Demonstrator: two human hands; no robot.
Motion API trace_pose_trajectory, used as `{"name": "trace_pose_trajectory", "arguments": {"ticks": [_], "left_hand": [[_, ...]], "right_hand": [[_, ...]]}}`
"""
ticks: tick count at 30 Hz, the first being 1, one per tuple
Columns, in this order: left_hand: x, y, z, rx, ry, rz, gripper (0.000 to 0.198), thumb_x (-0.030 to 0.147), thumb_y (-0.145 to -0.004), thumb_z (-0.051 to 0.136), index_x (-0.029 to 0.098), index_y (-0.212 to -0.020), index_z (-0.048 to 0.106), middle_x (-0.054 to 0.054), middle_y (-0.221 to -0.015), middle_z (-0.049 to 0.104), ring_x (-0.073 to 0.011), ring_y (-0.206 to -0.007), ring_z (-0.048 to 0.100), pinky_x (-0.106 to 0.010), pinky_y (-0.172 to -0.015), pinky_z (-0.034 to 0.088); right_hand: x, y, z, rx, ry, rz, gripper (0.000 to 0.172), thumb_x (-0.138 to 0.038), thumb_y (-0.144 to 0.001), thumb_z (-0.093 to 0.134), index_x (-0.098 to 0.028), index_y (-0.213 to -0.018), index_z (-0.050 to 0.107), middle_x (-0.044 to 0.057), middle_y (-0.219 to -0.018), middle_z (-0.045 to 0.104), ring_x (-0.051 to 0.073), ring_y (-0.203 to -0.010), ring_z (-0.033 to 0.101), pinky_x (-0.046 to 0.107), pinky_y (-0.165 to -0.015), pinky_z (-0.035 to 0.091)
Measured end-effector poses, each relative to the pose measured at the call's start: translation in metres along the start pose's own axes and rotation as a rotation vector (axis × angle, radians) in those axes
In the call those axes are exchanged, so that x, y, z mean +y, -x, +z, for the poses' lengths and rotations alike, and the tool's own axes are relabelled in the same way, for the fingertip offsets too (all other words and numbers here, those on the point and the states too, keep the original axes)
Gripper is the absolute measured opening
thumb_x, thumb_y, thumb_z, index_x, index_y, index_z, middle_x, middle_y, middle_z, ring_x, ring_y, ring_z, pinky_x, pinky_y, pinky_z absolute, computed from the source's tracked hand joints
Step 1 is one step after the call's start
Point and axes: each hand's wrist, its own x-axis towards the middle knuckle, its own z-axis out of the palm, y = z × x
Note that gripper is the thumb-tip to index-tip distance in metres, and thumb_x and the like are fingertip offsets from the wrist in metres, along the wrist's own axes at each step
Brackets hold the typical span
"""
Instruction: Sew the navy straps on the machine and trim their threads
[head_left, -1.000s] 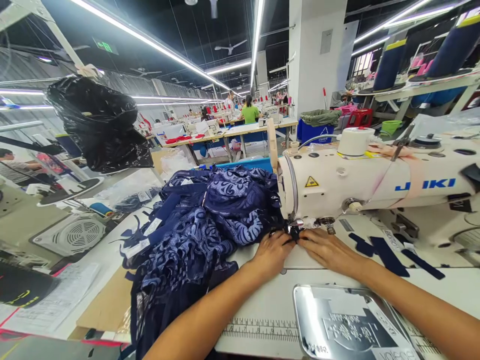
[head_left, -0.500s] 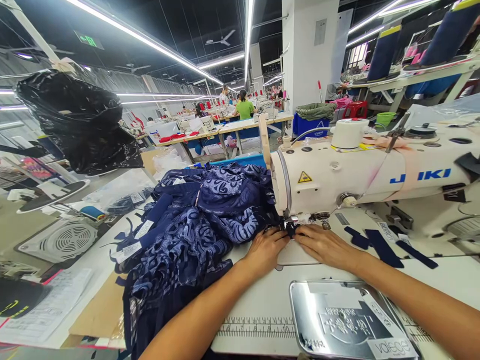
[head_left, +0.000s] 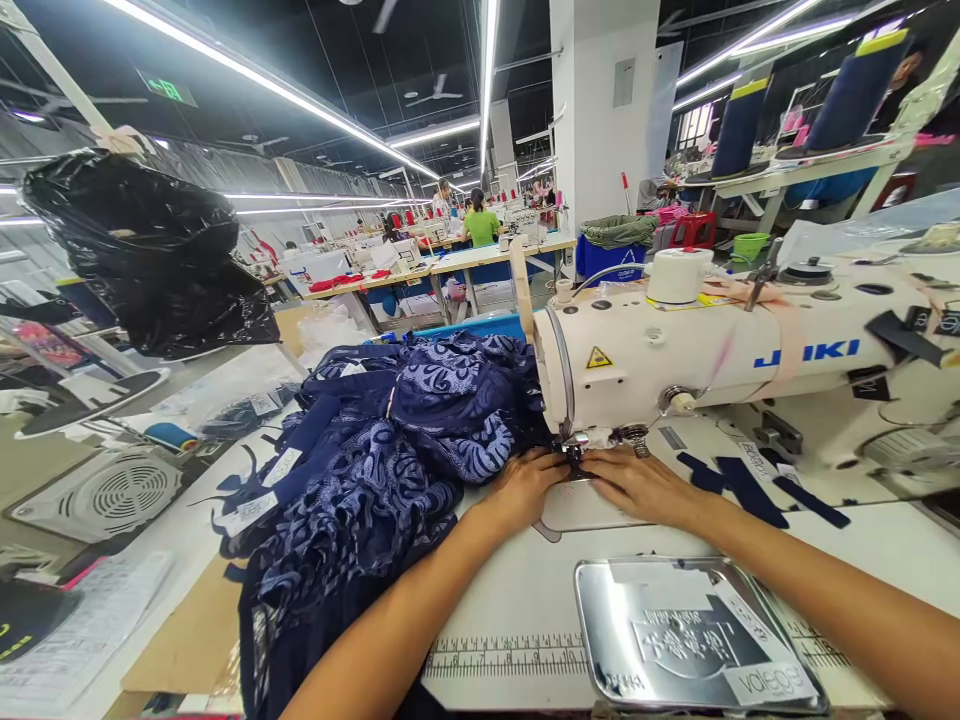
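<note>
The navy lace garment lies heaped left of the sewing machine, and its edge runs under the presser foot. My left hand rests on the machine bed, its fingertips pressing a dark piece of the garment just left of the foot. Across from it, my right hand holds the same dark edge on the right of the foot, fingers close together. Both sets of fingertips are partly hidden by the cloth and the machine, and the exact grip is small in view.
A shiny metal tin lid lies in front of my right forearm, beside a printed ruler. Navy fabric strips are right of the needle area. A black plastic bag hangs at left. Co-workers sit farther back.
The view has shifted slightly, so the machine and tin lid sit a little farther left. Both hands stay at the presser foot, with the fabric still between them.
</note>
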Motion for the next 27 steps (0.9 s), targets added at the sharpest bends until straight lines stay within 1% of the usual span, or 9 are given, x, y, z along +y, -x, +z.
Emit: {"name": "trace_pose_trajectory", "arguments": {"ticks": [2,5,8,10,13,15,18,22,27], "left_hand": [[-0.002,-0.003,-0.001,0.003,0.011,0.008,0.044,-0.001,-0.076,0.042,0.019,-0.112,0.058,-0.004,-0.121,0.057,-0.0189,-0.115,0.047,-0.035,-0.096,0.039],[-0.008,-0.007,-0.002,0.002,0.027,0.014,0.047,-0.002,-0.073,0.042,0.02,-0.111,0.059,-0.004,-0.121,0.056,-0.0192,-0.115,0.047,-0.037,-0.097,0.038],[-0.011,-0.01,-0.002,0.005,0.028,0.006,0.046,-0.002,-0.072,0.042,0.02,-0.109,0.06,-0.004,-0.121,0.056,-0.0201,-0.115,0.047,-0.038,-0.097,0.038],[-0.009,-0.01,-0.002,0.014,-0.004,-0.002,0.043,0.0,-0.074,0.043,0.019,-0.109,0.059,-0.006,-0.12,0.056,-0.0205,-0.115,0.047,-0.039,-0.096,0.038],[0.002,-0.008,-0.003,0.005,-0.159,-0.042,0.028,0.006,-0.078,0.047,0.014,-0.101,0.061,-0.011,-0.111,0.058,-0.0244,-0.112,0.047,-0.039,-0.09,0.041],[0.012,-0.006,-0.003,-0.011,-0.31,-0.084,0.021,0.008,-0.08,0.047,0.01,-0.096,0.061,-0.015,-0.106,0.058,-0.0284,-0.11,0.046,-0.041,-0.087,0.041],[0.022,-0.004,-0.001,-0.024,-0.46,-0.142,0.023,0.009,-0.081,0.048,0.008,-0.101,0.06,-0.02,-0.11,0.055,-0.0323,-0.113,0.042,-0.047,-0.092,0.034],[0.018,-0.009,-0.002,-0.044,-0.453,-0.159,0.032,0.008,-0.079,0.049,0.008,-0.11,0.056,-0.018,-0.116,0.054,-0.0329,-0.115,0.04,-0.048,-0.096,0.028],[0.004,-0.014,-0.007,-0.03,-0.365,-0.079,0.04,0.003,-0.074,0.049,0.016,-0.112,0.054,-0.009,-0.118,0.053,-0.028,-0.11,0.042,-0.044,-0.096,0.028]], "right_hand": [[0.005,0.0,0.002,0.009,-0.061,0.03,0.031,-0.02,-0.085,0.039,-0.014,-0.105,0.062,0.009,-0.103,0.066,0.022,-0.09,0.062,0.036,-0.079,0.052],[0.014,-0.002,0.01,0.02,-0.136,0.102,0.03,-0.02,-0.083,0.041,-0.018,-0.103,0.064,0.006,-0.097,0.068,0.022,-0.087,0.064,0.037,-0.08,0.052],[0.023,-0.01,0.024,0.072,-0.192,0.257,0.028,-0.019,-0.083,0.04,-0.019,-0.091,0.067,0.005,-0.084,0.07,0.02,-0.074,0.065,0.034,-0.071,0.054],[0.028,-0.018,0.032,0.102,-0.199,0.314,0.03,-0.016,-0.084,0.037,-0.018,-0.086,0.067,0.004,-0.079,0.07,0.018,-0.069,0.065,0.031,-0.065,0.055],[0.031,-0.026,0.038,0.102,-0.168,0.295,0.03,-0.013,-0.082,0.038,-0.018,-0.085,0.067,0.005,-0.076,0.069,0.019,-0.07,0.065,0.032,-0.065,0.055],[0.031,-0.026,0.034,0.096,-0.143,0.261,0.028,-0.015,-0.081,0.04,-0.018,-0.083,0.067,0.007,-0.075,0.069,0.021,-0.073,0.065,0.035,-0.069,0.054],[0.027,-0.021,0.021,0.07,-0.123,0.185,0.028,-0.019,-0.082,0.041,-0.02,-0.078,0.068,0.006,-0.075,0.069,0.022,-0.074,0.064,0.035,-0.07,0.053],[0.019,-0.011,0.007,0.052,-0.037,0.086,0.031,-0.018,-0.083,0.037,-0.021,-0.086,0.068,0.006,-0.08,0.069,0.021,-0.075,0.064,0.032,-0.068,0.053],[0.017,-0.003,0.013,0.098,0.109,0.076,0.028,-0.019,-0.085,0.04,-0.015,-0.086,0.068,0.009,-0.076,0.069,0.021,-0.066,0.063,0.031,-0.059,0.053]]}}
